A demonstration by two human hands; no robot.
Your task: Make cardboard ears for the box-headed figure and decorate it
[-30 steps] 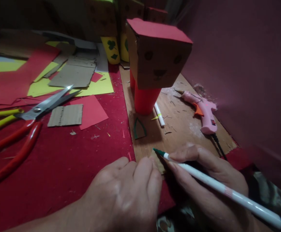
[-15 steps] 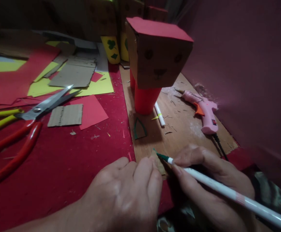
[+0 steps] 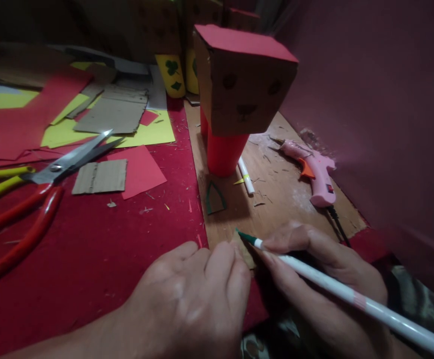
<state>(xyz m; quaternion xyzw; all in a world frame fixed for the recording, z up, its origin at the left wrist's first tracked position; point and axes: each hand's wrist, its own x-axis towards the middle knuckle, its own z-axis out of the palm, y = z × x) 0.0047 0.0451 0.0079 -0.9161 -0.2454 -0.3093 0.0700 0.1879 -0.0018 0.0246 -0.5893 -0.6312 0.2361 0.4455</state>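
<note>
Triangle [image 3: 247, 255]: small, tan cardboard, tapering to a point at its far end, where green shows. Location: near edge of the board [image 3: 272, 214], between the two hands. Its left part is covered.

Left hand [image 3: 198, 289]: fingers curled together and closed on the left side of the triangle; fingertips are hidden. Right hand [image 3: 321, 269]: thumb and fingers clamped on the white pen [image 3: 314, 273]. The green pen tip is at the point of the triangle; contact cannot be confirmed.

Reference piece [image 3: 216, 200]: pointed, cardboard, bordered in green, flat on the board beyond the triangle.

Box [image 3: 250, 85]: cardboard, red top, drawn eyes, nose and mouth, mounted above an upright red tube [image 3: 226, 157]. The interiors of both are hidden. A white stick [image 3: 245, 177] lies just beside the tube base. Rear left: yellow tube [image 3: 170, 75] with green club and diamond marks, interior also hidden.

Glue gun [image 3: 314, 172]: pink, orange trigger, lying at the right side of the board.
</note>
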